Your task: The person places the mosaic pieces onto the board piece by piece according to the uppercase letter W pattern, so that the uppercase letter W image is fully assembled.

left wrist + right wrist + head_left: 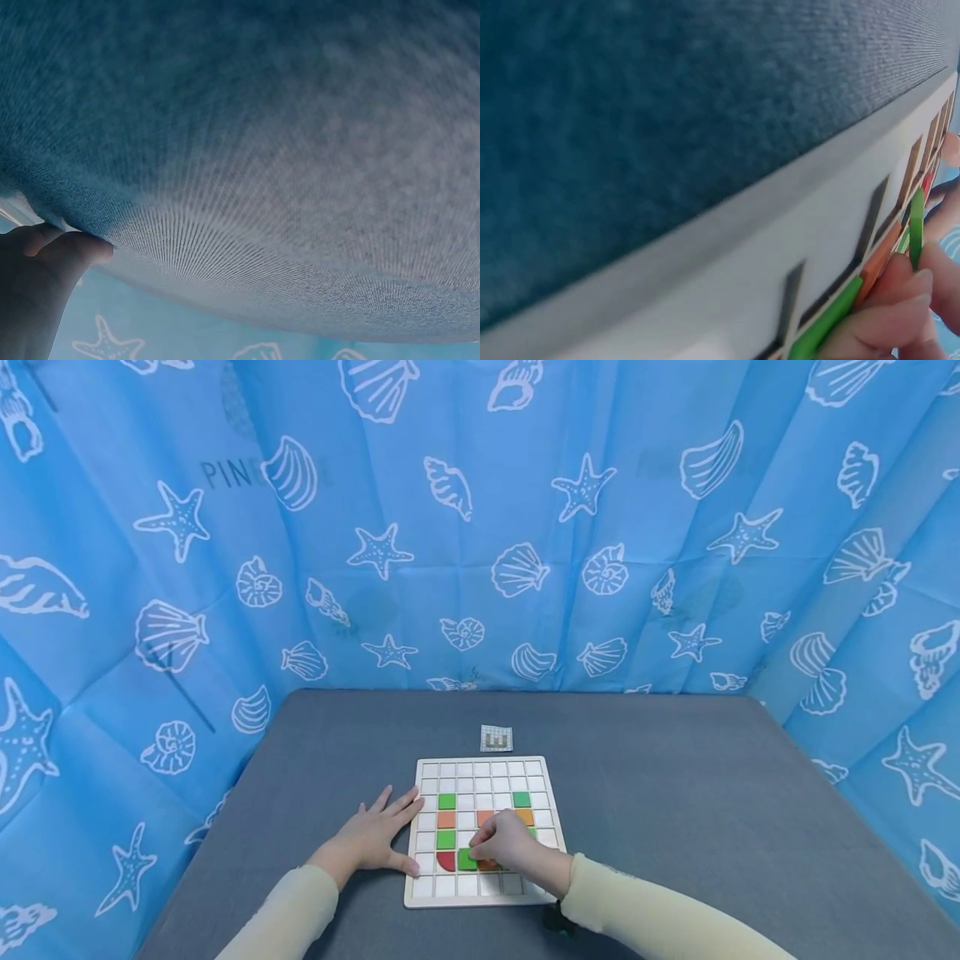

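Note:
A white grid board (444, 886) lies on the grey table, with coloured tiles in some cells. My right hand (510, 843) pinches a green square tile (467, 860) between thumb and fingers over a low row of the board. In the right wrist view this green tile (916, 229) stands tilted at the fingertips. Left of it sits a red quarter-round tile (446, 861); an orange tile (488, 865) is partly covered by the hand. My left hand (378, 837) rests spread along the board's left edge, thumb and fingertips on the frame.
Beyond the board lies a small printed card (497, 738) with a block pattern. Green (447, 802) and orange (446, 819) tiles fill a left column, with more tiles on the right side. A blue shell-print curtain (480, 527) hangs round the grey table (675, 777).

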A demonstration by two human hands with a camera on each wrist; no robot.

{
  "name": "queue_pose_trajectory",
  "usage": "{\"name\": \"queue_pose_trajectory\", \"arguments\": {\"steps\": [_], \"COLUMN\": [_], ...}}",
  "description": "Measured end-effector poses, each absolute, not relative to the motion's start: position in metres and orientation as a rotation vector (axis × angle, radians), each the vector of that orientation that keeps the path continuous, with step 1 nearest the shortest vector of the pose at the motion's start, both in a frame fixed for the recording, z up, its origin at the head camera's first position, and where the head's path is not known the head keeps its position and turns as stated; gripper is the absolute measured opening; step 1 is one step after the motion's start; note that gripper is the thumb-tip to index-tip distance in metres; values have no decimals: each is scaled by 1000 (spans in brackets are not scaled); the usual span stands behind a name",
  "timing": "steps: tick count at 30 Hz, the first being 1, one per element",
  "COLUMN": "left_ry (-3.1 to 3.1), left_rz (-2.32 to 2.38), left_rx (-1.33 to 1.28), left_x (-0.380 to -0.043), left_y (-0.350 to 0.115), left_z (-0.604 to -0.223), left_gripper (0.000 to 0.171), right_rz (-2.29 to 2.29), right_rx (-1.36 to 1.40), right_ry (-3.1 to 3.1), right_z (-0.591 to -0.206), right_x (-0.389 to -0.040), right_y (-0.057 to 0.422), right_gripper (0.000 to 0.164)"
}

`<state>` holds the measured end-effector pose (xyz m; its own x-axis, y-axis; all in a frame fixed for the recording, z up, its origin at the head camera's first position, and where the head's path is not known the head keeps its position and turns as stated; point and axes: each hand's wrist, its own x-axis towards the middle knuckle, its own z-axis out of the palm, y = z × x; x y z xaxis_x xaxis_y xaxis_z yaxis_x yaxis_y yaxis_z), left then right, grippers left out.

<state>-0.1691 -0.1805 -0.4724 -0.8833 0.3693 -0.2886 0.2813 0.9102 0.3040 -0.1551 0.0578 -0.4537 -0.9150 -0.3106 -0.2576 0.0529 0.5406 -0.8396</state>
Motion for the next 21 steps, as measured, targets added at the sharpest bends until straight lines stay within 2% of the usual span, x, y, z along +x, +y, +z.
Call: {"name": "queue_pose_trajectory", "arguments": {"steps": [11,17,21], "left_ry": [2717,2736,2873], "left_rz": [363,336,334], "left_rx": [481,478,471], "left_x": [-168,-166,-161], "left_y": [-179,-180,-190], "left_z": [-470,-474,-471], "left_gripper": [105,101,93], "right_rz": [-1376,-1445,-1273], "right_rx": [-169,-68,-177], "right_ry": [2360,2500,2764], "right_z": [-449,-439,-432], "right_x": [-159,-172,-178], "right_y": [66,104,143], "right_gripper": [5,13,24]}}
